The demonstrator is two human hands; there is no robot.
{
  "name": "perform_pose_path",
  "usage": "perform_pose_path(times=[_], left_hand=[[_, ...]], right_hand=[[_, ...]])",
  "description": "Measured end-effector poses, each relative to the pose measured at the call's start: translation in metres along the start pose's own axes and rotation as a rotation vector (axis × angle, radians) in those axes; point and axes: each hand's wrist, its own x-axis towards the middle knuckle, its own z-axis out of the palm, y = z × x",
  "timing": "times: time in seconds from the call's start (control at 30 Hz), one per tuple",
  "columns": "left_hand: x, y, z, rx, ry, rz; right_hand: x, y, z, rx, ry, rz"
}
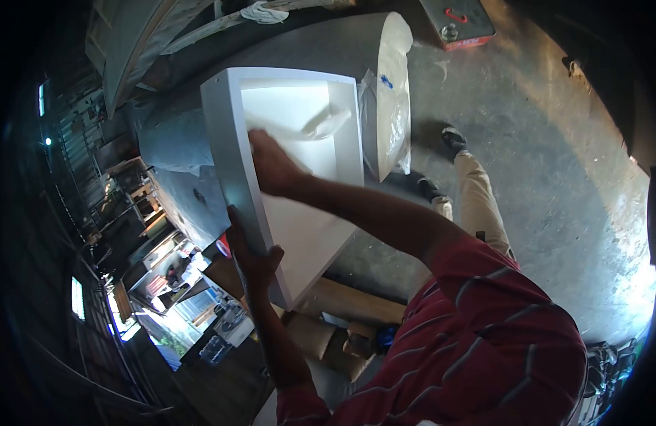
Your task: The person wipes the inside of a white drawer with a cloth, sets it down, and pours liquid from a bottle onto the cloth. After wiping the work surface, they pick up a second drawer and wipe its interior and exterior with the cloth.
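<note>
The left hand (253, 259) has its grip clamped on the near edge of a white box frame (232, 142). The fingers curl up over the edge and the palm sits under it. The right hand (271, 165) lies flat against the inside of the white box frame, up near its left wall. Its fingers are spread out and press on the white panel there; it does not close around anything that can be seen.

The white box frame is big and open, with thick white sides. It stands tilted in front of the person, leaning away. Inside it, just past the right hand, a crumpled bit of clear plastic (326, 124) lies on the panel.

Right beside the white box frame, on its far side, stands another white piece wrapped in a plastic cover (393, 92). The two are touching or nearly so. Below the white box frame lie brown cardboard pieces (349, 302). The grey floor (541, 163) is past the white box frame, and the person's leg and a dark shoe (453, 138) are on it. Far beyond the frame sits a box with a red handle (457, 20).
</note>
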Motion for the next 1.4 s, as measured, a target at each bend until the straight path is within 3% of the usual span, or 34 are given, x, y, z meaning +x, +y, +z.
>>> perform_pose_path(times=[0.07,0.17,0.3,0.4,0.5,0.6,0.73,0.8,0.93,1.0,1.1,1.13,1.27,1.3,1.33,1.4], left_hand=[[-0.003,-0.006,0.003,0.037,-0.016,-0.013],[-0.011,-0.017,0.008,0.041,0.043,0.055],[-0.011,-0.010,0.008,-0.032,0.023,-0.077],[-0.012,-0.021,0.008,-0.069,0.033,-0.033],[-0.015,-0.020,0.013,-0.095,0.060,-0.020],[-0.018,-0.018,0.016,-0.105,0.074,0.015],[-0.022,-0.012,0.020,-0.062,0.093,0.004],[-0.020,-0.005,0.021,-0.106,0.099,-0.016],[-0.020,0.000,0.024,-0.085,0.129,-0.022],[-0.019,-0.001,0.023,-0.092,0.121,-0.028],[-0.017,0.010,0.025,-0.085,0.113,-0.021],[-0.017,0.009,0.025,-0.097,0.119,-0.031],[-0.023,0.021,0.027,-0.083,0.138,-0.114],[-0.025,0.021,0.028,-0.087,0.135,-0.116],[-0.026,0.021,0.029,-0.095,0.140,-0.146],[-0.028,0.020,0.031,-0.112,0.146,-0.176]], right_hand=[[0.029,0.009,-0.008,-0.381,0.174,-0.331],[0.058,0.033,-0.027,-0.603,0.118,-0.564],[0.056,0.084,-0.043,-0.735,-0.007,-0.306],[0.049,0.135,-0.055,-0.771,0.097,-0.337],[0.046,0.179,-0.076,-1.047,0.070,-0.389],[0.037,0.207,-0.100,-1.393,-0.059,-0.129],[0.029,0.201,-0.107,-1.713,-0.137,-0.218],[0.023,0.215,-0.112,-1.812,0.012,-0.466],[-0.006,0.216,-0.100,-1.720,-0.127,-0.295],[-0.032,0.215,-0.098,-1.640,-0.262,-0.361],[-0.086,0.214,-0.087,-1.463,-0.340,-0.408],[-0.107,0.216,-0.085,-1.432,-0.323,-0.513],[-0.195,0.225,-0.060,-1.147,-0.666,-0.232],[-0.208,0.220,-0.060,-0.939,-0.879,-0.023],[-0.209,0.213,-0.062,-0.941,-0.882,-0.020],[-0.209,0.202,-0.071,-0.754,-0.737,0.177]])
